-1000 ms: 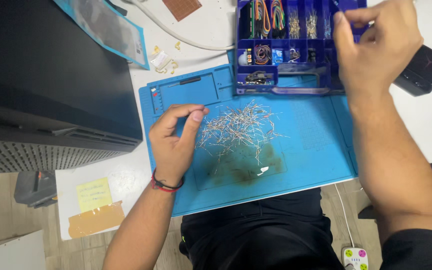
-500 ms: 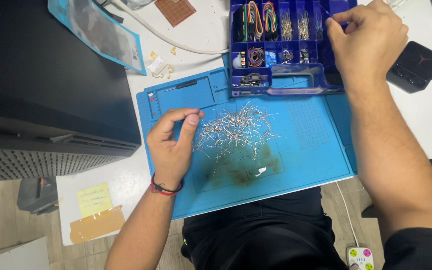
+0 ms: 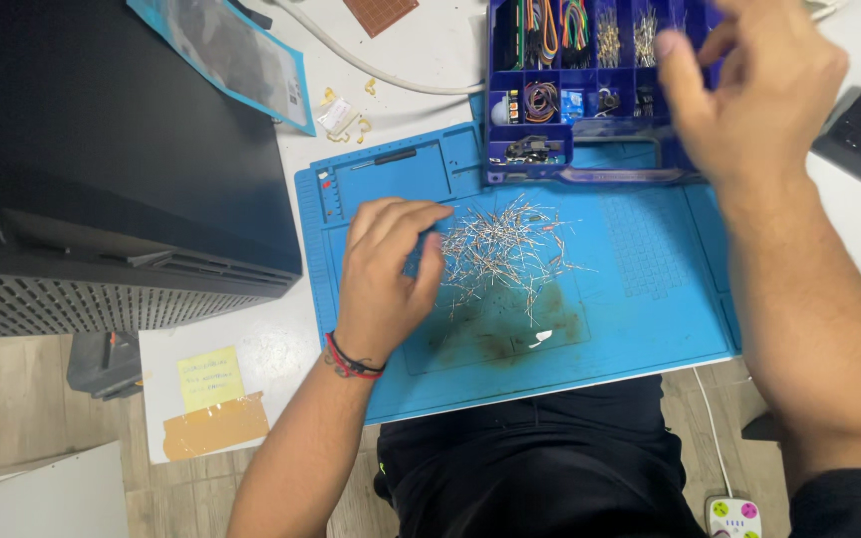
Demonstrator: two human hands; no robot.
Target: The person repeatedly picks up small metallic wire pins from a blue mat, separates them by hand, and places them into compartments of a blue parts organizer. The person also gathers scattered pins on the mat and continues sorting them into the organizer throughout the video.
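The left hand (image 3: 383,274) lies flat on the blue mat (image 3: 640,299). Its fingers (image 3: 406,217) are bent a little and touch the left edge of a pile of thin wire parts (image 3: 505,249). Its grip is loose, and I cannot tell if it pinches any of them. The right hand (image 3: 754,90) is up in the air over the blue parts box (image 3: 575,100), blurry, with fingers spread and nothing in its grip.

The pile sits in the middle of the mat. The box stands at the mat's far edge, full of small bits in little rooms. The mat lies on a white desk (image 3: 271,349). A big black case (image 3: 102,169) stands to the left. A yellow note (image 3: 211,379) is stuck near the desk's front edge. The mat has bare room to the right of the pile.
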